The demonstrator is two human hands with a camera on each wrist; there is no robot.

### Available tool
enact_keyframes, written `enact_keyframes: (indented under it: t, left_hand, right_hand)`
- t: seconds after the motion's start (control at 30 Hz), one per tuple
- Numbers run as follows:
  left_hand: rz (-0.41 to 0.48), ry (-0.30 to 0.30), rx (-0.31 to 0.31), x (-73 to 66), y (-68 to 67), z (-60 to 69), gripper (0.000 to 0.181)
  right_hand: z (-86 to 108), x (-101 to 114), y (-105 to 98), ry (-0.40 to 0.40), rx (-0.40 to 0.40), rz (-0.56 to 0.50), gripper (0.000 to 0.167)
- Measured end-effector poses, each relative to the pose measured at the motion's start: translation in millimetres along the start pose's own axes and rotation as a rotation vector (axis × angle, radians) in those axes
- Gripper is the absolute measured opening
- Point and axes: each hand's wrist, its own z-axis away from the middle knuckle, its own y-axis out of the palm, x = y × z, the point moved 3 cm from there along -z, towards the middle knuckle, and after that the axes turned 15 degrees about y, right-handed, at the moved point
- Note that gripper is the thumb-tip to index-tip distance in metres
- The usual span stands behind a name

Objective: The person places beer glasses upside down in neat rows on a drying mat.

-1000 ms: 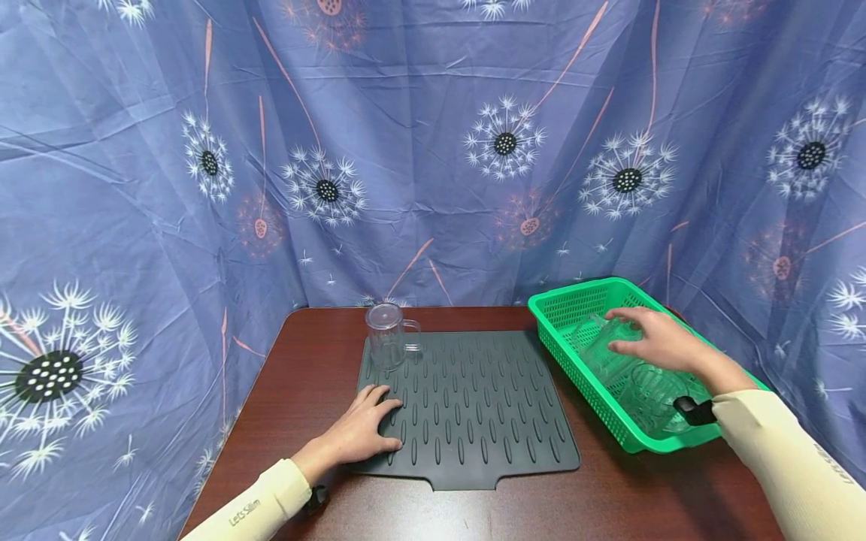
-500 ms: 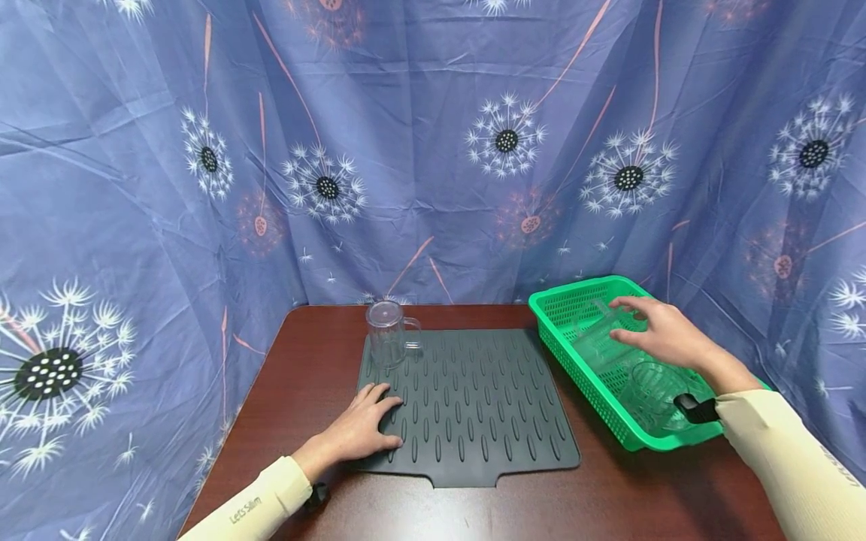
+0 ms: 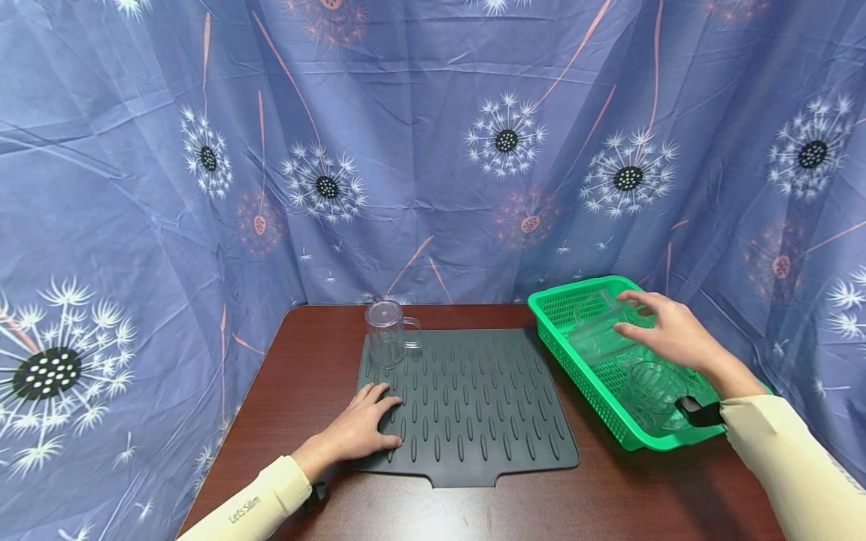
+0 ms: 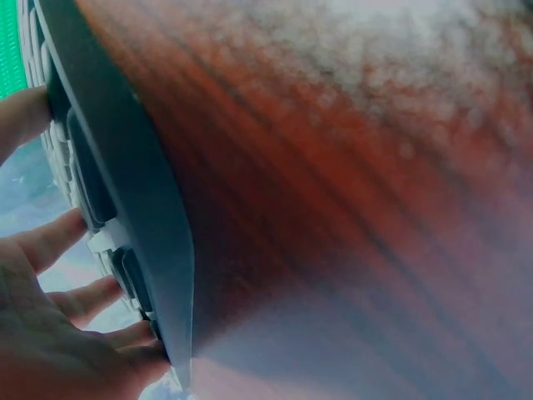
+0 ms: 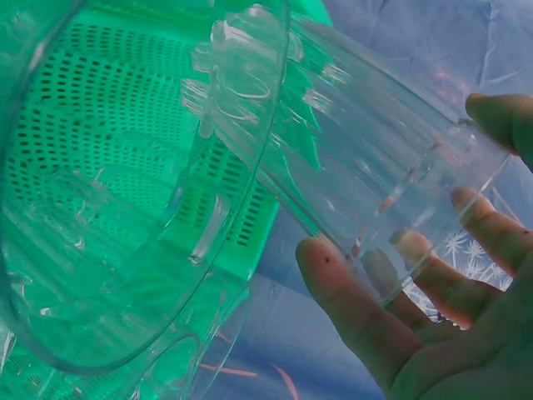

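My right hand (image 3: 673,330) grips one end of a clear glass mug (image 3: 598,334), thumb and fingers spread round it, over the green basket (image 3: 585,383). In the right wrist view the held mug (image 5: 358,142) is tilted, its handle on the far side. Another clear glass mug (image 3: 652,391) sits in the basket near my wrist. My left hand (image 3: 361,428) rests with spread fingers on the left edge of the dark grey ridged mat (image 3: 473,406); the left wrist view shows its fingertips on the mat's edge (image 4: 125,167). A clear glass mug (image 3: 387,334) stands upside down at the mat's far left corner, handle to the right.
The basket stands on the right of the brown wooden table (image 3: 298,361), beside the mat. A blue curtain (image 3: 419,150) with dandelion prints hangs behind the table and along both sides.
My right hand has moved slightly right and up, and the mug in it has tilted and shifted with it. My left hand and the mug on the mat have stayed put.
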Motion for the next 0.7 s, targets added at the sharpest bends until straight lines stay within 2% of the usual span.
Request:
enact_keyframes:
  t: [0.17, 0.4, 0.7]
  left_hand:
    - [0.001, 0.001, -0.004, 0.8, 0.5, -0.2, 0.069]
    - [0.001, 0.007, 0.002, 0.4, 0.1, -0.3, 0.069]
    - [0.010, 0.007, 0.003, -0.4, -0.7, -0.2, 0.069]
  right_hand:
    - [2.4, 2.3, -2.6, -0.013, -0.065, -0.028, 0.055]
    - [6.7, 6.0, -6.3, 0.011, -0.116, -0.068, 0.054]
    - [11.3, 9.9, -12.2, 0.051, -0.128, -0.120, 0.056]
